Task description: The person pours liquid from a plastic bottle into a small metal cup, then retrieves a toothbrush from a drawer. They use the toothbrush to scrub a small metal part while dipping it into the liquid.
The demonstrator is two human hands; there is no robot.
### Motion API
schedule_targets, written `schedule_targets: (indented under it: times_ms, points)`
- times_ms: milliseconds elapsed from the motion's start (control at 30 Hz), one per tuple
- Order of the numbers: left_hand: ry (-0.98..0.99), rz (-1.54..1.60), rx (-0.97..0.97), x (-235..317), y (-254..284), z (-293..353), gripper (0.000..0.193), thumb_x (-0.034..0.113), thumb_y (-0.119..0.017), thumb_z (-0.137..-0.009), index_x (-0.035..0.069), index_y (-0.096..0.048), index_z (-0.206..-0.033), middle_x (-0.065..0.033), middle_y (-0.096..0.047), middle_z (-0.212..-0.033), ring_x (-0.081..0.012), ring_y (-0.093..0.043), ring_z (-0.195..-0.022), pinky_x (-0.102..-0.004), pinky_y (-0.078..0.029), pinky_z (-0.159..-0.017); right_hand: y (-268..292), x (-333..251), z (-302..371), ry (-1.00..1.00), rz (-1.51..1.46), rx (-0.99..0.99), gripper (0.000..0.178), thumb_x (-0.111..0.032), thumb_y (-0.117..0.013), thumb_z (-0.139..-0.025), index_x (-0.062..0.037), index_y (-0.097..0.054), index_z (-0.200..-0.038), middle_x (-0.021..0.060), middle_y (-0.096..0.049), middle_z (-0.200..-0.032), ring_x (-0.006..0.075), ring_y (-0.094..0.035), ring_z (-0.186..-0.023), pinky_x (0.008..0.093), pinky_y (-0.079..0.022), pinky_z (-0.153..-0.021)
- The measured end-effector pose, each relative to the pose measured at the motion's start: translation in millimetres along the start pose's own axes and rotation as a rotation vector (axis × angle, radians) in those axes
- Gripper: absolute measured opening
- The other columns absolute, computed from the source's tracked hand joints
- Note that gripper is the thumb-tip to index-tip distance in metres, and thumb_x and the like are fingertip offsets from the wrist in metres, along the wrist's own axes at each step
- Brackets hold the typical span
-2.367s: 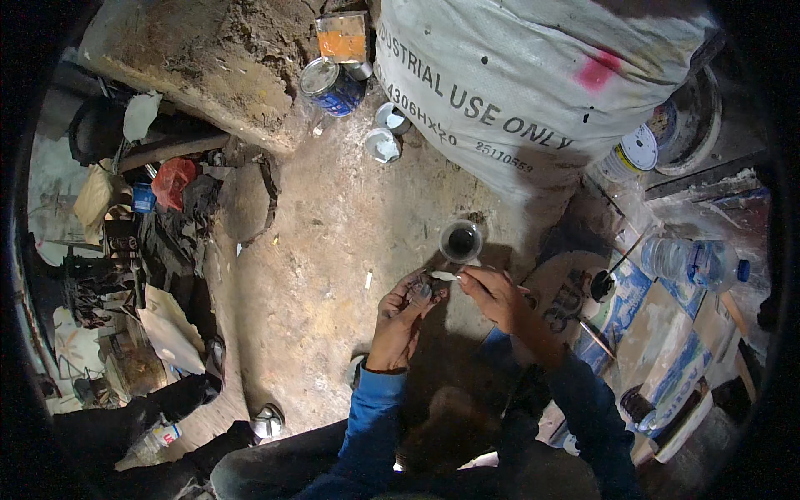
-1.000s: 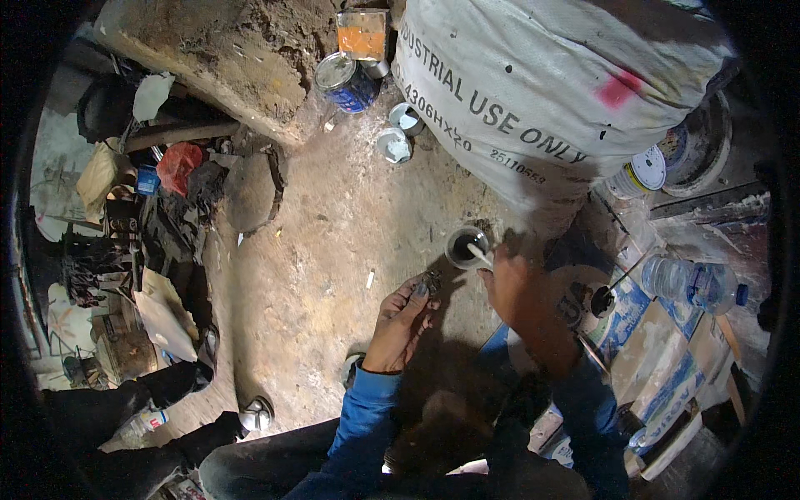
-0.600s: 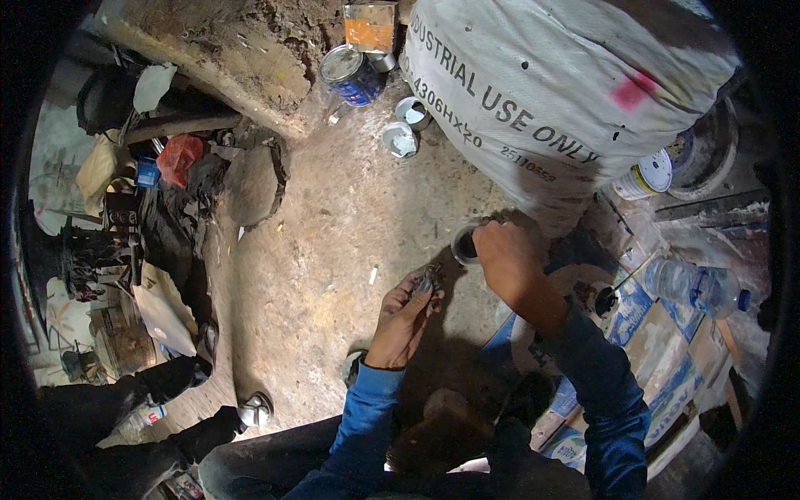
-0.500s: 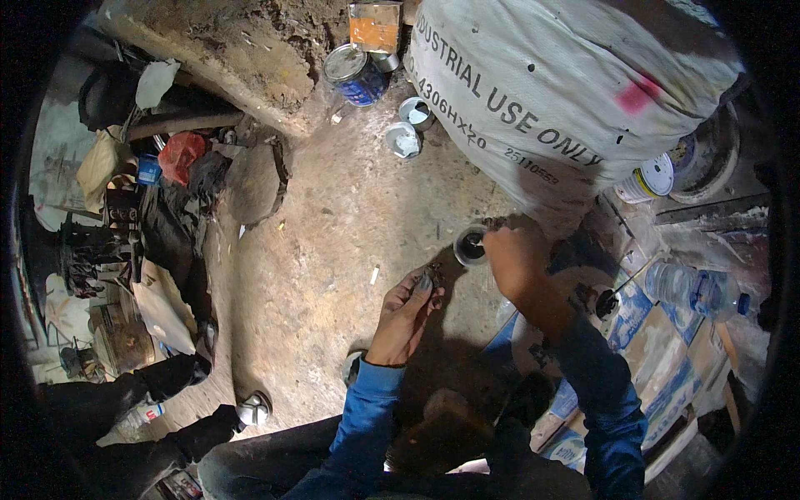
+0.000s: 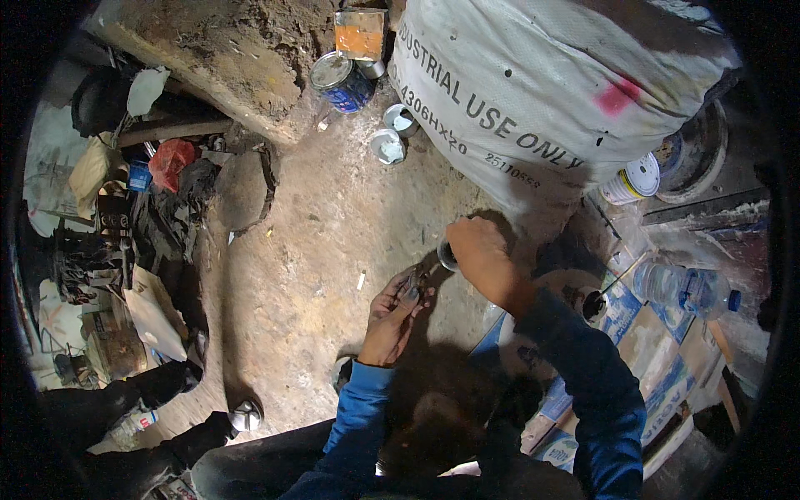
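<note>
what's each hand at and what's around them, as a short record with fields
left hand: pinching a small dark piece
right hand: over the cup, mostly hiding it; its fingertips can't be seen
far side: white sack, blue can
right side: bottle, cardboard
left side: red plastic

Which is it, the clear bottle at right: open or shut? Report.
Shut: the clear bottle has a blue cap on its neck.
</note>
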State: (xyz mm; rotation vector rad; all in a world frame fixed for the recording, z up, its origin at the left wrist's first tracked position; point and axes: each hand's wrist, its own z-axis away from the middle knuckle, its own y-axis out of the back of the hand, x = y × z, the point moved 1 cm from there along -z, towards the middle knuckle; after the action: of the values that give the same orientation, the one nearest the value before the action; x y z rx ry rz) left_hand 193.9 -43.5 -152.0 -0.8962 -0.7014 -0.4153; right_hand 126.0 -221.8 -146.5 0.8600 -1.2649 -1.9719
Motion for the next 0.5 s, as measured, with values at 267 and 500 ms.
schedule_targets:
  times_ms: [267,500]
  points:
    - [0.007,0.092,0.003,-2.8,8.5,-3.4,0.049,0.005,-0.062,-0.088,-0.005,-0.044,-0.132,-0.0143,-0.060,-0.118,-0.0215,-0.061,-0.104,-0.0283,-0.051,-0.088,41.7,43.6,74.5,0.114,-0.400,0.179,0.017,-0.017,-0.063,-0.083,-0.0015,-0.066,-0.091,0.0176,-0.065,-0.081,0.0340,-0.062,-0.078,0.0377,-0.049,-0.066]
    - [0.047,0.200,-0.030,-10.2,10.9,-2.6,0.044,0.007,-0.061,-0.090,-0.007,-0.046,-0.129,-0.0152,-0.060,-0.118,-0.0213,-0.061,-0.104,-0.0313,-0.050,-0.094,21.0,28.9,121.5,-0.160,-1.272,-0.192,0.019,-0.019,-0.060,-0.091,-0.0047,-0.067,-0.102,0.0033,-0.060,-0.068,0.0084,-0.055,-0.056,0.0253,-0.044,-0.052]
